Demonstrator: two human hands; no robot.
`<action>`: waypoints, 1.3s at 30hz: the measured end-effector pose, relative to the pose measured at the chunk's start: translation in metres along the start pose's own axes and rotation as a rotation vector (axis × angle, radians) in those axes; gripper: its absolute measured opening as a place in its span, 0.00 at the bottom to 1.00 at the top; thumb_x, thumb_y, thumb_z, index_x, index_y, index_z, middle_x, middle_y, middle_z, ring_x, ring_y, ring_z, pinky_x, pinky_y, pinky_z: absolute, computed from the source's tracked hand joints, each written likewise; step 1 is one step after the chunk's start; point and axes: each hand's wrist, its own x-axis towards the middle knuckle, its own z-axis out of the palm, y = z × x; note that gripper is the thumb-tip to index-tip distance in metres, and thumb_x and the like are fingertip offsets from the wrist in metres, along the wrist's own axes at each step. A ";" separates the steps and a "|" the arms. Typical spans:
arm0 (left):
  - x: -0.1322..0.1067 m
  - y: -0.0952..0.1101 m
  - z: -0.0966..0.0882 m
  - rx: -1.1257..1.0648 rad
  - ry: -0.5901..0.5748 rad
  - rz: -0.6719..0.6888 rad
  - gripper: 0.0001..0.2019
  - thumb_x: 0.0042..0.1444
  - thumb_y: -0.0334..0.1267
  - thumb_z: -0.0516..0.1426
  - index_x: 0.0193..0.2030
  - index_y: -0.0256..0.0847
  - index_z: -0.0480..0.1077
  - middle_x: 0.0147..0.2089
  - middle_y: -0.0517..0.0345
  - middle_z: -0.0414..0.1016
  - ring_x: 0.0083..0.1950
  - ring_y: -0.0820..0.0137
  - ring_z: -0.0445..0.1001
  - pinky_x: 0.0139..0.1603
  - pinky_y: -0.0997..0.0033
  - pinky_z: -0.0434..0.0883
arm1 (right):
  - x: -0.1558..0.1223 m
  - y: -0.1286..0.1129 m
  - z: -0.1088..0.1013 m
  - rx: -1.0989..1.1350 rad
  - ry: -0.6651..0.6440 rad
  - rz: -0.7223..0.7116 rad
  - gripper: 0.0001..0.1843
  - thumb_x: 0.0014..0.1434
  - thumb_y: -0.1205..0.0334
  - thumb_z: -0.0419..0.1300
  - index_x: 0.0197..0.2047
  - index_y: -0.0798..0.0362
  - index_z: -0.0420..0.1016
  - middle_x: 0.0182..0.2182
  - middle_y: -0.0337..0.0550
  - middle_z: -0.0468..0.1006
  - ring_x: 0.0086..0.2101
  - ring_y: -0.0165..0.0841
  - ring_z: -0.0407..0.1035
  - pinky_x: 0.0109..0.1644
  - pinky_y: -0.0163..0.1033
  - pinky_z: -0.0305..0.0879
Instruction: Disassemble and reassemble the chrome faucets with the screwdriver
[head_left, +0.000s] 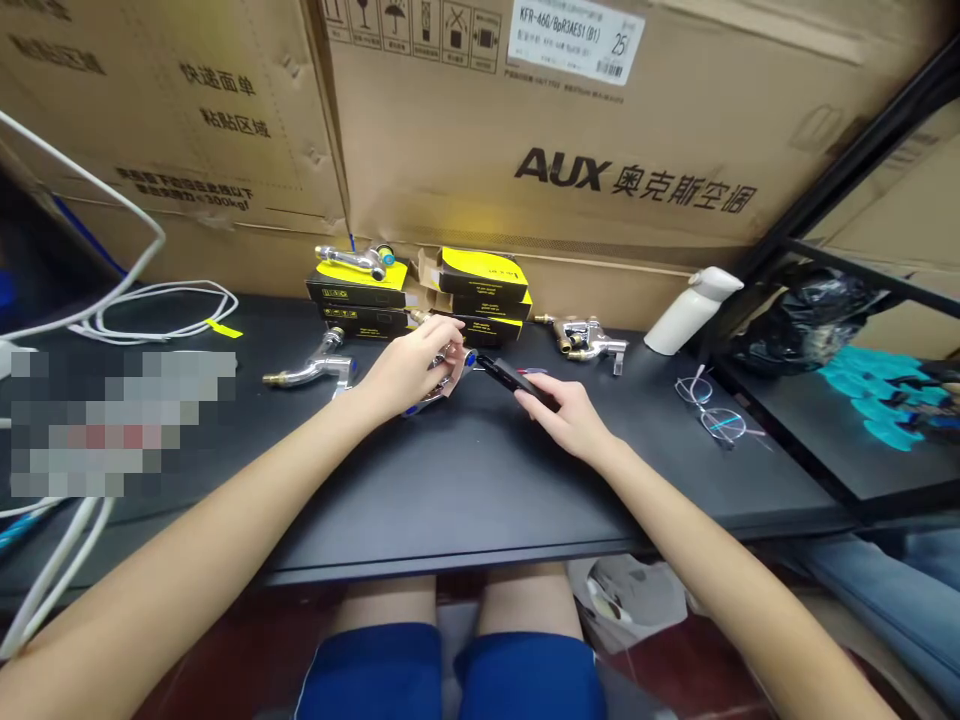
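My left hand (412,365) is curled over a chrome tap (439,385) lying on the black table (465,490), gripping its body. My right hand (574,415) holds a dark screwdriver-like tool (510,378) by its handle, its tip pointing at the tap. Both hands meet near the table's middle, in front of the stacked yellow-and-black boxes (480,290).
A second chrome tap (311,368) lies to the left, another (589,338) to the right, and one (358,260) rests on the left box stack. A white bottle (690,310), glasses (712,410), white cables (161,305) and large cardboard cartons (570,150) surround the area.
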 end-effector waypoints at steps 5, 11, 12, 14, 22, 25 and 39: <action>0.000 0.001 0.001 -0.034 0.019 0.057 0.10 0.54 0.28 0.54 0.43 0.40 0.65 0.53 0.47 0.73 0.57 0.62 0.74 0.54 0.64 0.72 | -0.001 0.000 0.001 0.051 -0.006 0.053 0.20 0.65 0.49 0.54 0.52 0.53 0.76 0.24 0.38 0.74 0.24 0.30 0.68 0.30 0.35 0.66; -0.001 0.004 -0.005 -0.082 -0.026 0.079 0.08 0.59 0.30 0.53 0.45 0.39 0.66 0.55 0.45 0.73 0.67 0.61 0.66 0.59 0.60 0.70 | -0.003 0.002 0.000 0.128 -0.021 0.095 0.19 0.65 0.49 0.55 0.50 0.52 0.76 0.24 0.37 0.71 0.19 0.26 0.63 0.23 0.33 0.61; -0.001 0.004 -0.005 -0.091 -0.030 0.071 0.08 0.60 0.30 0.53 0.45 0.39 0.67 0.58 0.44 0.72 0.67 0.60 0.66 0.60 0.59 0.70 | -0.003 0.003 -0.001 0.154 -0.038 0.107 0.19 0.65 0.48 0.56 0.49 0.52 0.76 0.23 0.36 0.70 0.18 0.26 0.62 0.23 0.33 0.61; -0.002 0.003 -0.006 -0.109 -0.043 0.074 0.08 0.61 0.31 0.53 0.46 0.38 0.68 0.60 0.44 0.70 0.66 0.61 0.66 0.60 0.59 0.70 | -0.002 0.005 -0.004 0.212 -0.089 0.130 0.18 0.64 0.48 0.56 0.48 0.52 0.76 0.22 0.35 0.68 0.17 0.25 0.61 0.22 0.33 0.60; -0.003 -0.003 -0.004 -0.042 -0.068 0.107 0.10 0.61 0.29 0.52 0.48 0.39 0.68 0.64 0.45 0.66 0.56 0.64 0.74 0.58 0.60 0.71 | -0.002 0.007 -0.019 0.336 -0.214 0.191 0.17 0.63 0.47 0.58 0.40 0.54 0.74 0.21 0.33 0.65 0.17 0.23 0.58 0.21 0.32 0.55; -0.003 -0.003 -0.004 -0.031 -0.076 0.098 0.10 0.61 0.30 0.52 0.48 0.39 0.68 0.65 0.46 0.65 0.55 0.65 0.75 0.58 0.61 0.71 | -0.002 0.007 -0.019 0.324 -0.198 0.199 0.18 0.63 0.46 0.58 0.41 0.54 0.74 0.22 0.34 0.66 0.18 0.24 0.58 0.22 0.32 0.56; -0.004 0.004 -0.002 0.029 -0.063 0.085 0.11 0.61 0.30 0.51 0.50 0.38 0.68 0.63 0.45 0.67 0.57 0.64 0.74 0.58 0.62 0.71 | -0.002 0.007 -0.012 0.212 -0.145 0.157 0.18 0.63 0.46 0.57 0.43 0.53 0.76 0.22 0.35 0.68 0.18 0.26 0.59 0.23 0.34 0.58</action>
